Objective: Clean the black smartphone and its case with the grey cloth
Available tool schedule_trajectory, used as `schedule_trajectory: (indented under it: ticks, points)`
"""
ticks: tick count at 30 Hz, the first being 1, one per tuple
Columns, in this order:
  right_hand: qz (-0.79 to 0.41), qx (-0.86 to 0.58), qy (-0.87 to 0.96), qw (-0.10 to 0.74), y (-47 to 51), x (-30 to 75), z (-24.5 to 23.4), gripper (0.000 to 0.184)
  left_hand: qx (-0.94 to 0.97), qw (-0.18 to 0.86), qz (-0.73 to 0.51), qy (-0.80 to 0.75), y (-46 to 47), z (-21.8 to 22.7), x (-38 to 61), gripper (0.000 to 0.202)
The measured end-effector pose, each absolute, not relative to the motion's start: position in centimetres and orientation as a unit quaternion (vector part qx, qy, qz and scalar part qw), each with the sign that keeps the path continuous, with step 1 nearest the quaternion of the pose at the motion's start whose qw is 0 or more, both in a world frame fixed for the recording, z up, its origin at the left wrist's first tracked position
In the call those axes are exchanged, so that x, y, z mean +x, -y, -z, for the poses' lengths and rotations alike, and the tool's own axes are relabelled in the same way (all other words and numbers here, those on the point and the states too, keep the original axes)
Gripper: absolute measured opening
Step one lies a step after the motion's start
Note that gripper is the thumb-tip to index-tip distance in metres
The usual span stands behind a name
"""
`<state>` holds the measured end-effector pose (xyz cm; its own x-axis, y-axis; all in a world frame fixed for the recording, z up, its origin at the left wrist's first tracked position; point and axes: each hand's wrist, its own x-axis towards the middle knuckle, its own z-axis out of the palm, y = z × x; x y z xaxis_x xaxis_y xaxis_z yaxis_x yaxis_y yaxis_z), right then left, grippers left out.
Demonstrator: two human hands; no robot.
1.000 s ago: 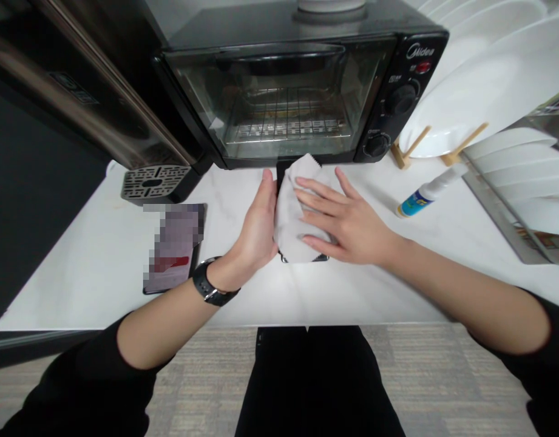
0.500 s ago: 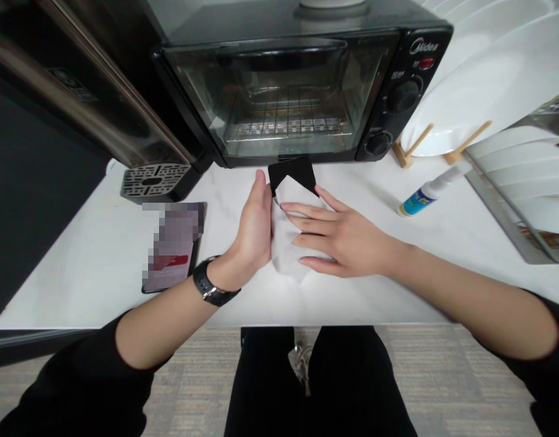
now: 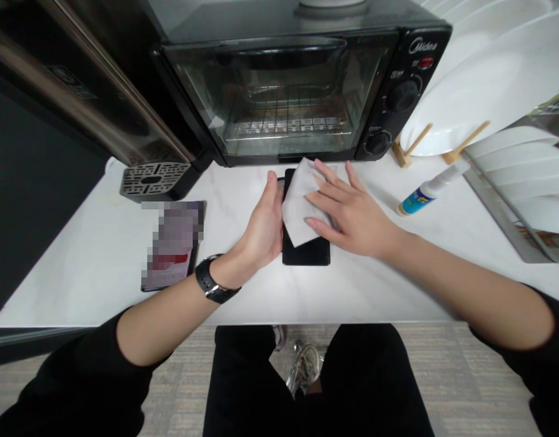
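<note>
1. Here's the left hand (image 3: 261,227), clamped on the left edge of a black phone (image 3: 306,252), thumb running up the side. It's pinning the phone against the tabletop (image 3: 343,297), apparently to stop the slick slab from sliding.
2. The right hand (image 3: 352,209) is working open, fingers spread wide, pressing a white cloth (image 3: 301,203) onto the phone's face. The two hands are staying apart, with the cloth's edge between them.
3. That thin, soft cloth is lying across the phone's upper half, its zigzag-cut edge slanting over the glossy black surface and leaving the lower end bare.
4. Out past the left hand, a second phone (image 3: 172,243) is lying flat, its screen pixelated.
5. Beyond the right hand, a spray bottle (image 3: 427,194) is lying on its side, and a white plate (image 3: 484,85) is leaning in a wooden stand (image 3: 418,145), likely to drain.
6. Straight ahead of both hands, a black Midea toaster oven (image 3: 279,91) is sitting with its glass door closed.
</note>
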<state>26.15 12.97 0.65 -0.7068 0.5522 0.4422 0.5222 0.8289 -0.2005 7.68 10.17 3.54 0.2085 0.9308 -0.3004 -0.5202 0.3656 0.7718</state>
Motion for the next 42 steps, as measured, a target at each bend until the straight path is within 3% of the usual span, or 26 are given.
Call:
schedule_trajectory:
  ticks: [4, 6, 14, 20, 23, 33, 42]
  points:
    - [-0.054, -0.136, 0.970, 0.194, -11.9, 25.6, -0.7, 0.034, 0.247, 0.707, -0.521, -0.410, -10.7, -3.7, 7.2, 0.062]
    - [-0.048, -0.124, 0.971, 0.199, -11.8, 25.5, -0.9, 0.031, 0.247, 0.701, -0.530, -0.408, -10.8, -3.9, 7.1, 0.062]
    - [-0.007, -0.359, 0.885, 0.295, -13.1, 26.4, -1.2, 0.043, 0.285, 0.744, -0.483, -0.364, -9.7, -3.9, 8.0, 0.063]
    - [-0.035, -0.168, 0.956, 0.238, -11.4, 25.3, -1.3, 0.031, 0.266, 0.719, -0.514, -0.384, -10.2, -4.6, 7.1, 0.063]
    - [-0.026, -0.101, 0.962, 0.253, -11.0, 25.1, -1.5, 0.027, 0.276, 0.704, -0.540, -0.371, -10.6, -5.0, 6.7, 0.067]
    - [0.005, -0.341, 0.889, 0.306, -12.5, 26.0, -1.3, 0.033, 0.289, 0.739, -0.503, -0.342, -9.9, -4.0, 8.1, 0.060]
    - [-0.037, -0.099, 0.961, 0.255, -11.1, 25.1, -1.3, 0.031, 0.271, 0.692, -0.550, -0.381, -10.4, -4.7, 7.1, 0.061]
